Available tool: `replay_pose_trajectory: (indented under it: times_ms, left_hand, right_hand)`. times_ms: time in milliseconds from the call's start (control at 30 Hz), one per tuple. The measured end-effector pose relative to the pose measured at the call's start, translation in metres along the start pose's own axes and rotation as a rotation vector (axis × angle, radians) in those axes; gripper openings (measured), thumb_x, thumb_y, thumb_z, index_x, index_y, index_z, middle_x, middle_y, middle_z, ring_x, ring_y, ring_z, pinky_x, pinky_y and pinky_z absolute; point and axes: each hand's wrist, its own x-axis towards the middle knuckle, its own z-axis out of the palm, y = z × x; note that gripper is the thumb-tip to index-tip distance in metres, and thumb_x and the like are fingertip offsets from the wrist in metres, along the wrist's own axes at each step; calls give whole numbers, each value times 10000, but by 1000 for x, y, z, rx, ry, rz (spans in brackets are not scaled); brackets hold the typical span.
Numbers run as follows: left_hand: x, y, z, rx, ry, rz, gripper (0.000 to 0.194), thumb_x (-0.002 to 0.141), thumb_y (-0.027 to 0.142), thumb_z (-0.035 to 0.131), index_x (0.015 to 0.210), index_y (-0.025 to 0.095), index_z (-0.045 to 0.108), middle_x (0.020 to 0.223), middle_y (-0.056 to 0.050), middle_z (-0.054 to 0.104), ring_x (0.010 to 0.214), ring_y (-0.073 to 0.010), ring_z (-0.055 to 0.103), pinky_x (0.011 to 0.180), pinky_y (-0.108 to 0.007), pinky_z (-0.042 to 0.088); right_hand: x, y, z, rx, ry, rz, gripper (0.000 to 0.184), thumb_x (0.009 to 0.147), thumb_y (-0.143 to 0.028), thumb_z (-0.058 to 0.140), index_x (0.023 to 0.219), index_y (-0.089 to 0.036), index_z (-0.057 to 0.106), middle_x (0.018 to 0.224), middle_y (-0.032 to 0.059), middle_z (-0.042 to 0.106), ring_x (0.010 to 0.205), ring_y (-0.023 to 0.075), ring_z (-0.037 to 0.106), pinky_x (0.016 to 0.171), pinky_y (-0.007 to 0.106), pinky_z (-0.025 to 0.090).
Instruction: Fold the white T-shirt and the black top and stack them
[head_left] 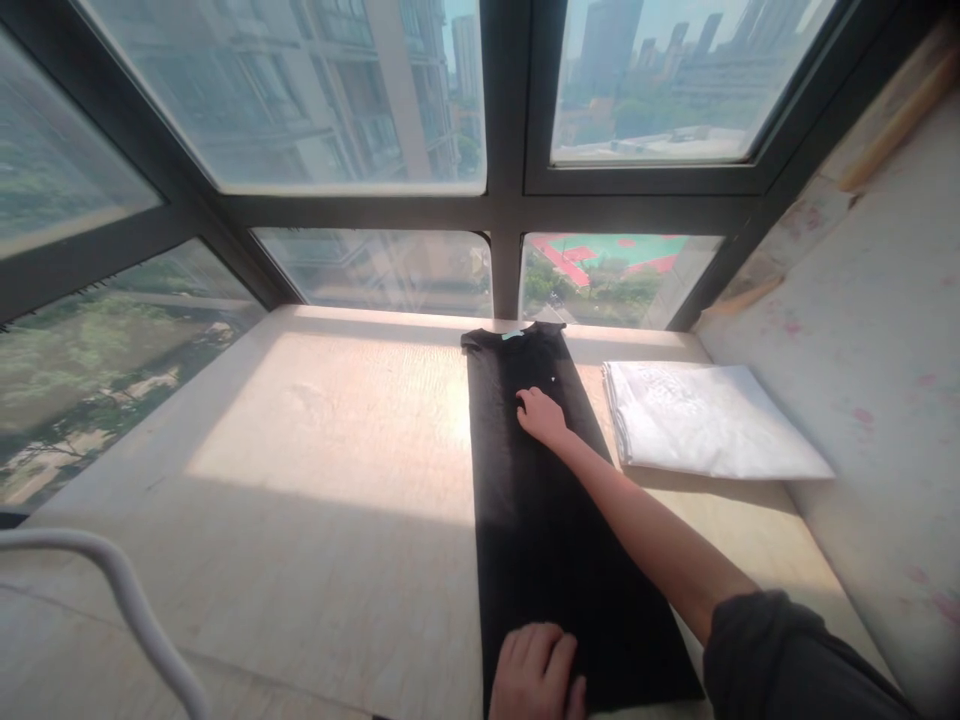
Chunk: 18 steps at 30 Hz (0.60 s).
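Both the left hand [537,672] and right hand [541,414] lay flat, palms down and holding nothing, on the black garment [525,520], whose narrow fold beside the white cloth [705,430] could have slipped open if either palm dragged.

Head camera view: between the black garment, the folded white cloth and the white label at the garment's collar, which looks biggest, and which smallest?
1. black garment, a long strip, part of it near the camera
2. folded white cloth
3. white label, by far the smallest

— Any writing you can read here?
— None. The black garment [540,500] has a small pale label [514,334] at its far collar, but whatever is printed on it is too small to read.
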Motion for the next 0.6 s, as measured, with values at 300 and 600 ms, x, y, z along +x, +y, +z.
replay_pose_trajectory:
  times_ms: [300, 600]
  left_hand:
    - [24, -28, -9, 380, -206, -81, 694, 863, 363, 577, 1520, 270, 373, 1590, -90, 373, 1415, -359, 375, 1061, -552, 399]
    - [-38, -19, 34, 465, -58, -93, 600, 825, 492, 653, 1383, 292, 557, 1356, -143, 631, 1225, -394, 591, 945, -600, 471]
  right_hand:
    - [-12, -7, 1, -98, 30, -48, 306, 973, -245, 450, 1240, -197, 592, 1162, 119, 616, 1061, 238, 583, 814, 309, 481]
    - [27, -49, 18, -120, 120, -44, 428, 941, -376, 544, 1298, -143, 505, 1217, 190, 555, 1125, 321, 487, 910, 432, 445]
